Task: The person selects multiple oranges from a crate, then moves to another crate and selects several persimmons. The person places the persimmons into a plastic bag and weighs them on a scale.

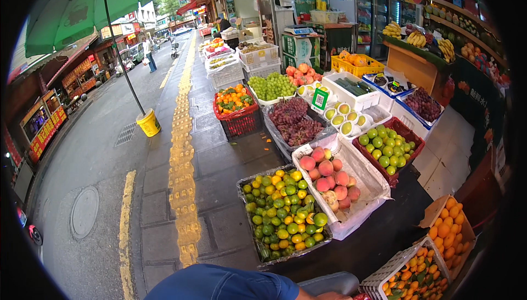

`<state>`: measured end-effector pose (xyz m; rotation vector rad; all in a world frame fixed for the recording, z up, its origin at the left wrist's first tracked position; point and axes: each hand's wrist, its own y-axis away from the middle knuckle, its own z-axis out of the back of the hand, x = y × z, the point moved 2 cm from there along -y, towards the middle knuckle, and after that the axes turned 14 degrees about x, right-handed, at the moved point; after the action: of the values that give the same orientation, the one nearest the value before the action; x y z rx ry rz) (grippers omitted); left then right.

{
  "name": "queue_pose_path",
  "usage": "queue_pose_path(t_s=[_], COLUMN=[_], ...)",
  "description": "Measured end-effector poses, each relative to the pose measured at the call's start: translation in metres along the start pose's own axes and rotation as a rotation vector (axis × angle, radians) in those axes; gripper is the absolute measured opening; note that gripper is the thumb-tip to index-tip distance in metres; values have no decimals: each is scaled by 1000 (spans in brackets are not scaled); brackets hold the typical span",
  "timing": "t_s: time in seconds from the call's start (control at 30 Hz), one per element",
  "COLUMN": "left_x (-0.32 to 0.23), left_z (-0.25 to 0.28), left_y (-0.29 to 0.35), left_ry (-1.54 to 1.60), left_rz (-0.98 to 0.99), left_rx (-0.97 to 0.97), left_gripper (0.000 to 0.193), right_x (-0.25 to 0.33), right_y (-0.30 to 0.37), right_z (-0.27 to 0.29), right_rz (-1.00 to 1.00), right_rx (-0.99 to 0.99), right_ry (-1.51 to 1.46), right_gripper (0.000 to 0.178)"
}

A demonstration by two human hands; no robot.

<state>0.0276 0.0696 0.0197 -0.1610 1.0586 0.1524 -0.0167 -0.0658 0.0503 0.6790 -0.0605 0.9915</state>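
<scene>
Along the lower edge lies a dark blue sleeve (219, 284), with a sliver of bare forearm (324, 296) reaching right past a grey-blue trouser leg (335, 282). Neither my left hand nor my right hand shows; the picture's rim cuts the arm off. Nearest to the forearm are a pale plastic crate (379, 286) of small orange citrus with leaves (417, 275), and a black-lined crate of green and yellow mandarins (280, 212). Beyond the mandarins, peaches (332, 179) fill part of a white-lined box (365, 204). A cardboard box of oranges (447, 231) stands at the lower right.
Red grapes (293, 121), limes or green citrus (387, 146), wrapped pale fruit (346, 118) and a red basket (241, 124) stand farther off. A yellow bucket (148, 123) holds the green umbrella's pole (118, 47). Yellow tactile paving (181, 179) borders the street. A person (149, 55) walks there.
</scene>
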Motion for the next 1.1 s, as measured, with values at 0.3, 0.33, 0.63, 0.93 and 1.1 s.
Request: queue_pose_path(t_s=[0.3,0.33,0.63,0.93,1.1], left_x=[9,11,2,3,-23], left_z=[-10,-11,3,11,19], left_y=[1,0,0,-15,-24], left_ry=[-18,-8,20,145,1027], left_rz=[-35,-26,34,361,440], left_rx=[-41,-33,81,122,286], left_gripper=[45,46,54,52,42], right_x=[-1,-2,-16,-108,-97], right_y=[5,7,20,129,177], right_z=[2,3,2,6,12], right_rz=[10,10,17,-160,116], right_rx=[-15,-18,-48,-129,-489], right_ry=[-4,-5,-34,-730,-1377], right_gripper=[46,47,51,51,63])
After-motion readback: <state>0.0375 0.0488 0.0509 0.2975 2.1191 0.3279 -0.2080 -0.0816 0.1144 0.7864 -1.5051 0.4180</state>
